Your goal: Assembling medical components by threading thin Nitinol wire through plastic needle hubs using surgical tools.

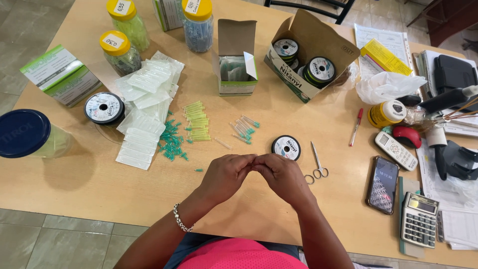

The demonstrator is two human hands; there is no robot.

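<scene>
Both hands, left hand (225,175) and right hand (283,174), pinch together fingertip-to-fingertip over the light wooden table (89,184); can't tell what they're holding. Grey tiled floor (50,239) below.

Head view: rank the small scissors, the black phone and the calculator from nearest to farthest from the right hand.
From the right hand:
1. Small scissors, just to its right.
2. Black phone, farther right on the table.
3. Calculator, farthest, at the right near the table edge.

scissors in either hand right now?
No. The scissors lie on the table beside the right hand; the left hand meets it fingertip to fingertip.
</scene>
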